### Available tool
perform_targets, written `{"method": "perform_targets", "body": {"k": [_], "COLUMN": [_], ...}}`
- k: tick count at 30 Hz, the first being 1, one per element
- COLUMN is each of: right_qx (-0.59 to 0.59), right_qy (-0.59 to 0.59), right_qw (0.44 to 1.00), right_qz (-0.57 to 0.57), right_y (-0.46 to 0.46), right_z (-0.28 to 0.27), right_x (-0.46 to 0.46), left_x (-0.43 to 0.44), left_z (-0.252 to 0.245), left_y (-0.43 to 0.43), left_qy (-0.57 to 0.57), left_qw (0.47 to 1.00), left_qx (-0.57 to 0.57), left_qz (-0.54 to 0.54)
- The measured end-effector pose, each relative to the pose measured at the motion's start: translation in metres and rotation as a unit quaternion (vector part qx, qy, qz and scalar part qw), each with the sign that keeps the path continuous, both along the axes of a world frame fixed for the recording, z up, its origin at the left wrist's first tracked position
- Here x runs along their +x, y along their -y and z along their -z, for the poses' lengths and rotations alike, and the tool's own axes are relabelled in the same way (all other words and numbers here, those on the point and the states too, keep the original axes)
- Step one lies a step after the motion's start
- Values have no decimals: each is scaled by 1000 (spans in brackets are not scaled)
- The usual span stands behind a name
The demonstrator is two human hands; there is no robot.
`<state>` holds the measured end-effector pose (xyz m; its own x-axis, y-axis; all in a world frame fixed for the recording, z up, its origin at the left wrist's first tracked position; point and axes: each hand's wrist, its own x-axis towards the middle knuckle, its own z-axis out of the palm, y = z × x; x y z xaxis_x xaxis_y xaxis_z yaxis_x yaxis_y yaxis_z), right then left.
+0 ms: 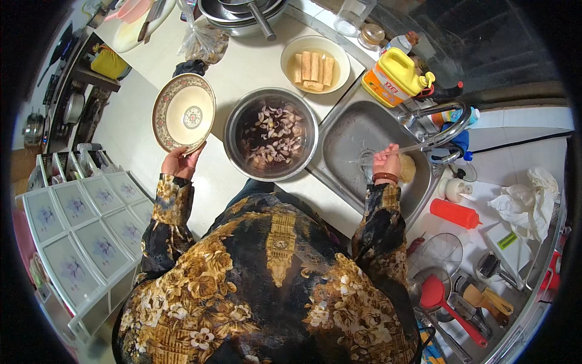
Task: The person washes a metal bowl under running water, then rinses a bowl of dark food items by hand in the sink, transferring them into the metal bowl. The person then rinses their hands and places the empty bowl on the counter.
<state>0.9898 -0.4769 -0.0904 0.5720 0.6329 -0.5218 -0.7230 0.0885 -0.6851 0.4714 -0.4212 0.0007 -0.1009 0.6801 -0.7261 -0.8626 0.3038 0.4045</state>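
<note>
My left hand [181,163] grips the rim of a cream bowl [175,109] with a patterned border, held tilted above the counter. Its inside faces me and looks bare. Over the sink [350,132], my right hand [385,160] has its fingers curled in the water that runs from the chrome faucet [459,119]. Whether anything is inside those fingers is hidden. A tan scrubbing pad [406,169] lies just beside that hand. Between my hands stands a steel basin [231,150] of dark liquid with many pale purplish pieces of food [273,123] in it.
Behind the basin, a white bowl [287,50] holds rolled food pieces in liquid. A yellow detergent jug [394,77] stands at the sink's back edge. Stacked pans [241,20] and a plastic bag [204,43] sit farther back. Utensils, including a red spatula [434,291], crowd the right.
</note>
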Motion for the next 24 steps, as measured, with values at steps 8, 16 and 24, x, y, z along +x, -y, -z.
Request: {"method": "perform_targets", "body": {"k": [8, 16, 24], "right_qx": [-92, -66, -101], "right_qy": [127, 89, 530], "right_qw": [983, 981, 801], "right_qz": [-96, -160, -258], "right_y": [3, 20, 10], "right_z": [-13, -9, 27], "right_x": [-9, 15, 151], "left_x": [-7, -20, -21], "left_z": [10, 20, 9], "left_y": [1, 4, 11], "left_qy": [0, 25, 11], "left_qw": [999, 999, 999], "left_qx": [34, 26, 16], "left_qz": [2, -5, -33]}}
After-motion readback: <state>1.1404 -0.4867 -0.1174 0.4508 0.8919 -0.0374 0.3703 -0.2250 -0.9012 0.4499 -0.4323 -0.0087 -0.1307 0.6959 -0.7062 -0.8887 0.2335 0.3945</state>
